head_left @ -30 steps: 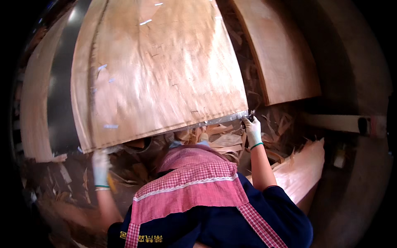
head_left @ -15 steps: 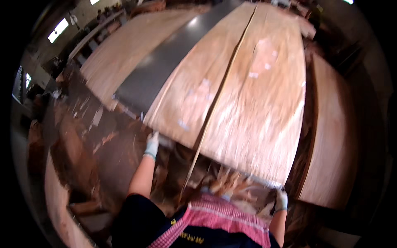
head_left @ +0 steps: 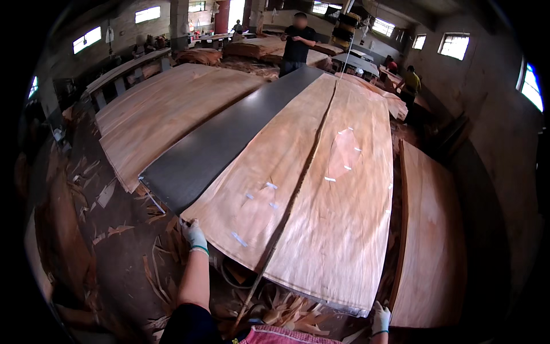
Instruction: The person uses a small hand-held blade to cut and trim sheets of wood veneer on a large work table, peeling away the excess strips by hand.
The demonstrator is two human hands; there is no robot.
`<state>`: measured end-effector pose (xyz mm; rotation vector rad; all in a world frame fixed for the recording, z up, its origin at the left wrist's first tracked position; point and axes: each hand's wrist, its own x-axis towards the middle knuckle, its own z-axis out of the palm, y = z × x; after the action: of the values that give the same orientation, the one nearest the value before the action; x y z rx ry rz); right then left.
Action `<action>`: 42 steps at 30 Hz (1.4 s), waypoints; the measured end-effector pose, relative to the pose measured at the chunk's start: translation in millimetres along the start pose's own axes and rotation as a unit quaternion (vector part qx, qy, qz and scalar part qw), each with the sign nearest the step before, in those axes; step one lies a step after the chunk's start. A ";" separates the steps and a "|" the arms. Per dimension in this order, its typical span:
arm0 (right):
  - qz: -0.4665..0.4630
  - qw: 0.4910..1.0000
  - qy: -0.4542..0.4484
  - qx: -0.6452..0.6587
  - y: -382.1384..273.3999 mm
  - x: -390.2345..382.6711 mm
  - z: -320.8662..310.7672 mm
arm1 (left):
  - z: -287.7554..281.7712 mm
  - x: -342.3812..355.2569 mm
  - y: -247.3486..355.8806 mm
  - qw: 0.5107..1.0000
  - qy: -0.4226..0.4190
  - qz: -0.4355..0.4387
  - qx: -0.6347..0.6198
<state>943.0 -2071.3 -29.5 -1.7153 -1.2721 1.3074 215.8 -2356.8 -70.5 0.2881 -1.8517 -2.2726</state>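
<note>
Two pale wood veneer sheets, a left one and a right one, lie side by side along a dark, narrow gap. Both carry pinkish patches held with small white tape pieces. My left hand, in a white glove with a green cuff, is closed on the near left corner of the left veneer sheet. Just off the near right corner of the right sheet is my gloved right hand, its fingers apart. A thin yellowish strip sticks out from the gap toward me.
Left of the sheets lies a dark smooth panel, then another veneer stack. A further stack stands at the right. Veneer scraps litter the floor. A person stands beyond the far end; others work farther back.
The view has tilted up, showing the room and the person at the far end. My right hand has come away slightly from the sheet's corner; my left stays at its corner.
</note>
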 end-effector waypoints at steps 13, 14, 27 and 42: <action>-0.104 0.927 -0.358 -0.033 -247.6 -102.6 340.0 | 65.0 -276.0 161.8 0.696 -0.457 0.475 0.285; -0.060 0.908 -0.395 0.128 -225.8 -77.8 341.2 | 53.2 -289.7 170.4 0.694 -0.478 0.476 0.251; -0.017 0.993 -0.099 0.053 -57.7 51.1 218.2 | -77.6 -286.3 101.7 0.740 -0.554 -0.318 0.211; 0.010 0.991 -0.128 -0.041 -48.1 -17.9 198.4 | 3.7 -195.7 42.6 0.824 -0.437 -0.022 0.361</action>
<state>739.0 -2085.9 -42.5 -1.6592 -1.4719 1.5456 404.3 -2308.4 -22.7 -0.7719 -3.1245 -1.6922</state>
